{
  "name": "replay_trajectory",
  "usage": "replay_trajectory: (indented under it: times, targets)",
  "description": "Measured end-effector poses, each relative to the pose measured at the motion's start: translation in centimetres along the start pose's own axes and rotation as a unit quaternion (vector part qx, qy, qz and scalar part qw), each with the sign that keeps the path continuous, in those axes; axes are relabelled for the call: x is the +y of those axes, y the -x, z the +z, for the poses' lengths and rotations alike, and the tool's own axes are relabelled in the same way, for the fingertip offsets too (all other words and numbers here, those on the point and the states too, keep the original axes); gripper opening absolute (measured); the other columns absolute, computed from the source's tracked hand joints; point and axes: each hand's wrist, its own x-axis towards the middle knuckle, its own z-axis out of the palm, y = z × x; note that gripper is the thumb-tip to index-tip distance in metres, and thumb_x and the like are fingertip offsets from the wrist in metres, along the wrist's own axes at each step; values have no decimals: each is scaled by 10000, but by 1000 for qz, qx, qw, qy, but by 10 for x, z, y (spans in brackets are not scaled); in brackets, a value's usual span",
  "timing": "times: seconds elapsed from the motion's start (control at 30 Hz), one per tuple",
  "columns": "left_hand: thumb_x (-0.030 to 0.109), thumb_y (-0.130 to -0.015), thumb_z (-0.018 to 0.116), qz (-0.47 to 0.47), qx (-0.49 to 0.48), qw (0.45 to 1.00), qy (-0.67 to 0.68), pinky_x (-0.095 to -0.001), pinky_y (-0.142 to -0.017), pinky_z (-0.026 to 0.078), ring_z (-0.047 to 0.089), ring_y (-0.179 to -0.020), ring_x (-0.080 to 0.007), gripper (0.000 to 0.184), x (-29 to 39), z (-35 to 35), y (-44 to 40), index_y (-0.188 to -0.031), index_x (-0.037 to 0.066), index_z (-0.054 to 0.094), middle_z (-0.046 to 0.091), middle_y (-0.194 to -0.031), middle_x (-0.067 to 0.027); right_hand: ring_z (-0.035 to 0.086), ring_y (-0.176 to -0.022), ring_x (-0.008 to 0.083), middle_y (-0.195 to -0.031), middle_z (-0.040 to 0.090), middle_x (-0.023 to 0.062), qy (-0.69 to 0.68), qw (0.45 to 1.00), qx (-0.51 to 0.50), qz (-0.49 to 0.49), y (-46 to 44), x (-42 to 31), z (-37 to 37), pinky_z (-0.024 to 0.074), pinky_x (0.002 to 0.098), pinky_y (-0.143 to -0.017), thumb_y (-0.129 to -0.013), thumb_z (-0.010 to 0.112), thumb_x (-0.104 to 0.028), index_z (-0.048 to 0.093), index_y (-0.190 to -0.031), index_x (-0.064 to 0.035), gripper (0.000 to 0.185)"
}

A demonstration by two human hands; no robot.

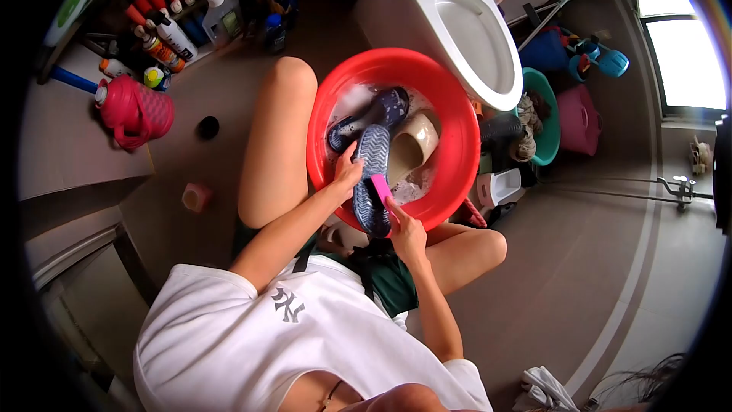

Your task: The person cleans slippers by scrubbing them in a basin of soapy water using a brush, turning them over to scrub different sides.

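My left hand (348, 172) grips the edge of a dark blue slipper (374, 154), whose patterned sole faces up over the near side of a red basin (452, 183). In my right hand (408, 233) is a pink scrubbing brush (382, 187), its dark bristles against the sole. Inside the basin, a second dark blue slipper (390, 107) lies in sudsy water at the far side. Beside it rests a beige slipper (415, 141). The parts of both slippers below the suds are hidden.
A white toilet (499, 80) stands just beyond the basin. Right of it are a green tub (546, 118) holding cloths and a pink bucket (579, 118). Several bottles (174, 35) line the left wall near a pink watering can (133, 111). A pink soap-like block (197, 197) lies on the floor.
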Motion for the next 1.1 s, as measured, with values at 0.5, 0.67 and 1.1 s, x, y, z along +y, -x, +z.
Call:
replay_trajectory:
  times: [0.5,0.67,1.1]
  targets:
    - [75,-882,522,-15,5,998,-62,-312,-933,441,556,-1112,-223,559,32,2,17,-1420,57,375,546,-1289,-178,625,-716,411,-790,633,234,-28,989,146,10,-100,15,47,489,465,-631,-919,534,-162,572,-1277,-256,372]
    - [45,-867,547,1,14,999,-52,-297,-912,448,575,-1071,-199,578,24,3,5,-1419,49,375,578,-1245,-167,635,-838,409,-931,647,230,-53,988,142,12,-159,7,43,500,469,-715,-904,546,-186,592,-1256,-245,360]
    - [14,-936,478,-6,-14,998,62,-288,-869,488,579,-1010,-168,509,1,0,-12,-1428,59,357,568,-1223,-123,594,-1028,391,-1077,609,253,-119,992,-7,33,-50,48,6,488,400,-842,-905,536,-109,575,-1271,-144,370]
